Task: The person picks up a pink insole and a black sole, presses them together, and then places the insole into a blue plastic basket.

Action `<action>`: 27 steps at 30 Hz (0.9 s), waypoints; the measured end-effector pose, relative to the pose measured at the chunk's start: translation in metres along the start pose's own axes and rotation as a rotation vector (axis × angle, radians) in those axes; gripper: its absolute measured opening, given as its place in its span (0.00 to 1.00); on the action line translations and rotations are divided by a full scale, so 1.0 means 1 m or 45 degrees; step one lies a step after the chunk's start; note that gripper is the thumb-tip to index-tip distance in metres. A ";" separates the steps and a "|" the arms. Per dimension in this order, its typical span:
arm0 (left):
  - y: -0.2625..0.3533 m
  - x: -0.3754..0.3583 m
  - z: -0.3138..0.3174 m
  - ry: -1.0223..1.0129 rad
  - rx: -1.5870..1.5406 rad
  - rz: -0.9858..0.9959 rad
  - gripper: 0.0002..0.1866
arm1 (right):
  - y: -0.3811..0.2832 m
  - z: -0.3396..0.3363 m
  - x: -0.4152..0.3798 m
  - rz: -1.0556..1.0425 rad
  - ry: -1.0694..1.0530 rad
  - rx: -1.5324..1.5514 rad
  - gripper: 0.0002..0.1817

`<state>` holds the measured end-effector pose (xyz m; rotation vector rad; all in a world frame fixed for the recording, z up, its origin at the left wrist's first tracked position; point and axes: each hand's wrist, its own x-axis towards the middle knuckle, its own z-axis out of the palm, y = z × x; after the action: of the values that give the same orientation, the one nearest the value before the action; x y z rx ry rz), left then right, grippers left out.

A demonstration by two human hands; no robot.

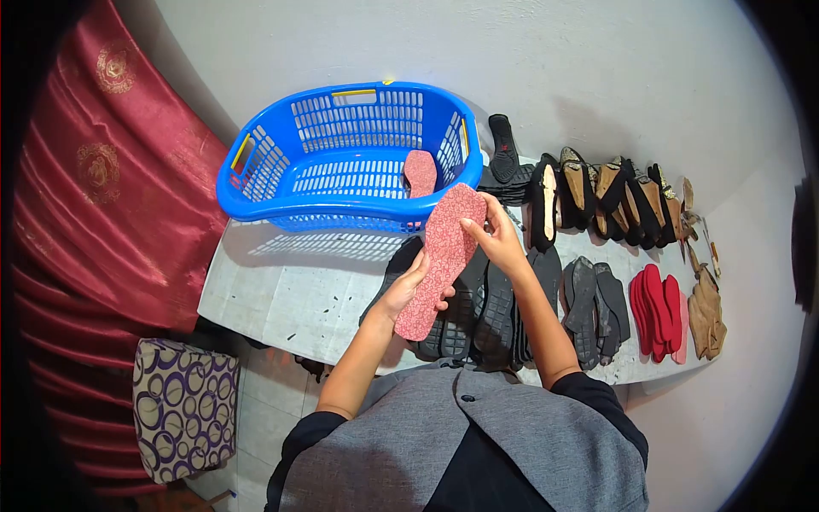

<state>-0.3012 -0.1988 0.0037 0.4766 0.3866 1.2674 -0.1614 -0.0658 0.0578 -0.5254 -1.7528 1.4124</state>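
Between my two hands is a pink patterned insole (444, 247), held tilted over the table's front part. My left hand (409, 288) grips its left edge near the lower end, thumb on top and fingers underneath. Near the upper end, my right hand (498, 239) pinches the right edge with the thumb on the face. Just behind stands a blue plastic basket (341, 205) with a similar pink insole (420, 173) inside at its right. Under and beside my hands lie several black shoe soles (495, 316), partly hidden by the held insole and my arms.
Flat shoes (576, 188) stand in a row at the back right of the white table (273, 290). Red insoles (653, 316) and a brown cloth piece (706, 316) lie at the right end. A patterned stool (185, 410) and a red curtain (94, 213) are at left.
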 end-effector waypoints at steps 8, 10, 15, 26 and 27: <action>0.022 0.025 0.035 0.177 0.348 0.164 0.26 | -0.010 -0.005 0.054 -0.187 -0.026 -0.044 0.22; 0.042 0.033 0.035 0.156 0.558 0.221 0.26 | -0.020 -0.005 0.081 -0.247 -0.124 -0.005 0.23; 0.096 0.061 0.009 0.019 1.339 0.362 0.33 | -0.033 -0.010 0.145 -0.212 -0.223 0.060 0.22; 0.204 0.194 -0.051 0.354 1.321 -0.003 0.32 | 0.061 0.009 0.302 -0.308 0.353 -0.254 0.19; 0.208 0.199 -0.064 0.332 1.337 -0.105 0.34 | 0.075 0.007 0.310 -0.317 0.339 -0.250 0.18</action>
<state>-0.4517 0.0478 0.0594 1.1609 1.2973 0.9666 -0.3617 0.1805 0.0877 -0.5507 -1.6816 0.9582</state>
